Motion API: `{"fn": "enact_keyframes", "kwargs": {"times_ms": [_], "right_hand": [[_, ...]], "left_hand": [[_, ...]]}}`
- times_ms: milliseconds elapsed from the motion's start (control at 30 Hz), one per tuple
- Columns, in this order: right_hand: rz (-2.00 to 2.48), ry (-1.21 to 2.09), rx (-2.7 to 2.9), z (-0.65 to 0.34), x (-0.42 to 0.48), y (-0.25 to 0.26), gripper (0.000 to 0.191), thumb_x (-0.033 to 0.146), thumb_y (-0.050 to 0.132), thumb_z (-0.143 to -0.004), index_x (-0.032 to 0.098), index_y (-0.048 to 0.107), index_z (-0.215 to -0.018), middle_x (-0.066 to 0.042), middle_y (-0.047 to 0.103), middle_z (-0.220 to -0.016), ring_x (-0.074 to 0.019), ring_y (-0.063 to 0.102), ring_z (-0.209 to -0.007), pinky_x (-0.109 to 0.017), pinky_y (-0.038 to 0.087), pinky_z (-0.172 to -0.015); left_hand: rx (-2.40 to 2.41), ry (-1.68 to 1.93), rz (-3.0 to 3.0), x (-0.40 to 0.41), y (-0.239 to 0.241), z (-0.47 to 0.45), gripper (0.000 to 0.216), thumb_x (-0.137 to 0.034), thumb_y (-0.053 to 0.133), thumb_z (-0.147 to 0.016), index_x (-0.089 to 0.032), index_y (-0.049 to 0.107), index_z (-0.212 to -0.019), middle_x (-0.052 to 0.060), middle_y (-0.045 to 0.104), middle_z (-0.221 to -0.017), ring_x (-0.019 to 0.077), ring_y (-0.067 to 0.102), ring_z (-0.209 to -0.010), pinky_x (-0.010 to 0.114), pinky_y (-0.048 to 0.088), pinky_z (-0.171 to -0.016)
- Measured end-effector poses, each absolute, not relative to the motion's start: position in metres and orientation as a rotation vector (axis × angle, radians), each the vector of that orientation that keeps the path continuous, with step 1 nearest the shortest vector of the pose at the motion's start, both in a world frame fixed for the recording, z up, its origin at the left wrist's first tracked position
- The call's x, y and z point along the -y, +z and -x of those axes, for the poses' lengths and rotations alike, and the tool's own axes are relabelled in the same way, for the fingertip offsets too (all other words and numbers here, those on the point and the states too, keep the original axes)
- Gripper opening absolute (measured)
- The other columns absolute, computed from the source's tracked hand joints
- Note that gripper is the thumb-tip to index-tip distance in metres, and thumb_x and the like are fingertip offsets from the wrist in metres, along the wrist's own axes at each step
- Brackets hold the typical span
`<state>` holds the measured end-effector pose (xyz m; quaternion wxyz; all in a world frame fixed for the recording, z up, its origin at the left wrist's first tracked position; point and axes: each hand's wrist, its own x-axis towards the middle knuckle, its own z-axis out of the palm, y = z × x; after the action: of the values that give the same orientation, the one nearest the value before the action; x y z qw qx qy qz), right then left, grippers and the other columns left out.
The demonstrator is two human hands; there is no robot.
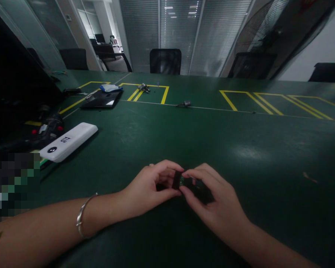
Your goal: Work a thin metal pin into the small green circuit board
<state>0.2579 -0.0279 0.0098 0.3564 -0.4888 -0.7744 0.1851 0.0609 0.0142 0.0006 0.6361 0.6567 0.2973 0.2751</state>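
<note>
My left hand and my right hand meet over the near middle of the green table. Between their thumbs and fingers is a small dark piece with a green, circuit-board-like part. The left thumb and fingers pinch its dark left end, while the right thumb and forefinger close on the green part. Both hands are closed on it. Shade and fingers hide its far side, so I cannot tell whether it is one piece or two.
A white power bank lies to the left, with dark gear behind it. Farther back are a flat black case, a blue-and-white packet, small metal parts and a dark cylindrical part. Yellow tape marks the green table.
</note>
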Motion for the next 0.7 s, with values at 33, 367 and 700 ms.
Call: {"fn": "enact_keyframes", "kwargs": {"times_ms": [33,367,700], "right_hand": [[1.257,0.474,2.002,-0.2577,0.0279,0.0097,0.011,0.017,0.06,-0.085,0.02,0.062,-0.096,-0.004,0.063,-0.087,-0.0178,0.061,-0.076,-0.031,0.05,-0.064],[1.252,0.427,2.033,-0.2575,0.028,0.0082,0.012,0.018,0.06,-0.086,0.02,0.064,-0.098,-0.005,0.064,-0.087,-0.0179,0.062,-0.077,-0.03,0.051,-0.064],[1.261,0.37,2.057,-0.2591,0.0279,0.0076,0.012,0.018,0.061,-0.087,0.02,0.065,-0.099,-0.003,0.065,-0.085,-0.0169,0.064,-0.074,-0.028,0.051,-0.062]], "left_hand": [[-0.69,0.642,-1.518,-0.0133,0.0009,-0.0615,0.041,-0.011,0.07,-0.082,-0.017,0.052,-0.118,0.008,0.068,-0.109,0.018,0.068,-0.094,0.038,0.054,-0.087],[-0.744,0.689,-1.46,-0.0111,0.0023,-0.0648,0.039,-0.012,0.073,-0.078,-0.016,0.055,-0.112,0.007,0.071,-0.102,0.0194,0.071,-0.091,0.037,0.056,-0.083],[-0.559,0.644,-1.285,-0.0138,0.0047,-0.0622,0.034,-0.013,0.064,-0.087,-0.016,0.051,-0.119,0.011,0.069,-0.11,0.0208,0.068,-0.103,0.039,0.053,-0.089]]}}
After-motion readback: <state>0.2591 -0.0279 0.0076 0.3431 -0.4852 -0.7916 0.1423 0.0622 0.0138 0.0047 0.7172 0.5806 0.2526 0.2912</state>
